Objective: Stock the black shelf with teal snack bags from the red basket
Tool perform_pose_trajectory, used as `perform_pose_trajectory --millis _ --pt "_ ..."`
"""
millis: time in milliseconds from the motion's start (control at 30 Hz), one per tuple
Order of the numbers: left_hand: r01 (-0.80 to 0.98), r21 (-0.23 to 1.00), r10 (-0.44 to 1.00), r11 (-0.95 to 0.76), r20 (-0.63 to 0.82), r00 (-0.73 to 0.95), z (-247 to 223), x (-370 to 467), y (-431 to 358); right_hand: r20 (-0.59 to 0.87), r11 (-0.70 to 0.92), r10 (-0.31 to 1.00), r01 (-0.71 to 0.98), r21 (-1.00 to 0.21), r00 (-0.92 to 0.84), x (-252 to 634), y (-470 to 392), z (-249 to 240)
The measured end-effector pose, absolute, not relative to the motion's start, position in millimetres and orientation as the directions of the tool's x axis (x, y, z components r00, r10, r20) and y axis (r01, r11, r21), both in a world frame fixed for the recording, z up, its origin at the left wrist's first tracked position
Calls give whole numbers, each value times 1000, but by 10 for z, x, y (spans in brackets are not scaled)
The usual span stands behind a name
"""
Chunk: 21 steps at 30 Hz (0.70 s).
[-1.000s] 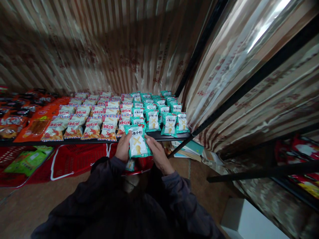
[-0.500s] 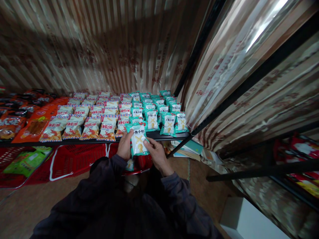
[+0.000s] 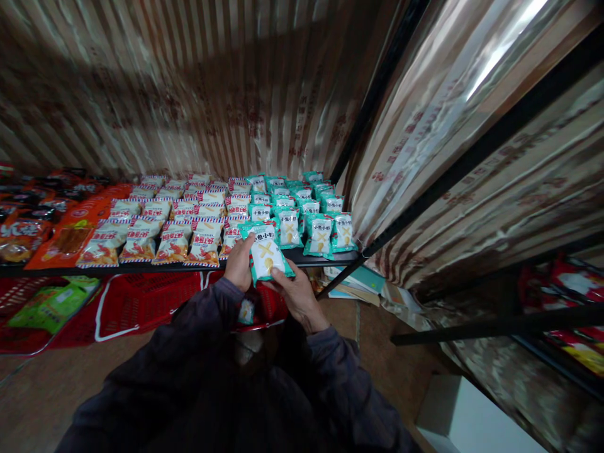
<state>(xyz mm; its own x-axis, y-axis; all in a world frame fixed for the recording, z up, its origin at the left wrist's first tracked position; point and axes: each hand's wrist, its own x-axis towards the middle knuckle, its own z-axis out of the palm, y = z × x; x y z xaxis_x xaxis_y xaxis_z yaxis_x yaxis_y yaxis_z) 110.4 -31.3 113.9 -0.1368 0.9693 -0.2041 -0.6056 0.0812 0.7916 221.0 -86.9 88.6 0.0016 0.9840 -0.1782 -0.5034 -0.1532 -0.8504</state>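
Between my two hands is a teal-and-white snack bag (image 3: 265,253), its printed face turned up toward me. My left hand (image 3: 239,264) grips its left edge, while my right hand (image 3: 297,290) pinches the lower right corner with the thumb on the front. The bag is held at the front edge of a black shelf (image 3: 293,257). Just behind it, rows of matching teal snack bags (image 3: 319,235) stand on the shelf. To their left are rows of white snack bags (image 3: 206,242) with striped edges.
Orange packets (image 3: 70,236) lie at the shelf's left end. Below hang or stand red baskets (image 3: 151,302), one with a green packet (image 3: 54,306). A black shelf post (image 3: 377,242) slants at right, near papers (image 3: 361,280) and a white box (image 3: 486,421) on the floor.
Both hands have raised the teal snack bag slightly and moved it a little toward the shelf. Its lower end has swung a bit to the right.
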Motion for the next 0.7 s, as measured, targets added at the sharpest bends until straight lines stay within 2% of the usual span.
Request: perform_pose_trajectory --millis 200,467,700 --pt "-560 788 943 257 -330 -32 1022 1034 -153 -61 -54 998 -451 -891 0 2237 -857 807" --pt "-523 760 913 386 -397 96 1073 1017 -37 -72 -69 997 -429 -901 -9 2258 -883 819" --pt "-552 736 911 392 -393 123 1131 1062 -83 -52 -41 999 -411 -911 15 2280 -880 756"
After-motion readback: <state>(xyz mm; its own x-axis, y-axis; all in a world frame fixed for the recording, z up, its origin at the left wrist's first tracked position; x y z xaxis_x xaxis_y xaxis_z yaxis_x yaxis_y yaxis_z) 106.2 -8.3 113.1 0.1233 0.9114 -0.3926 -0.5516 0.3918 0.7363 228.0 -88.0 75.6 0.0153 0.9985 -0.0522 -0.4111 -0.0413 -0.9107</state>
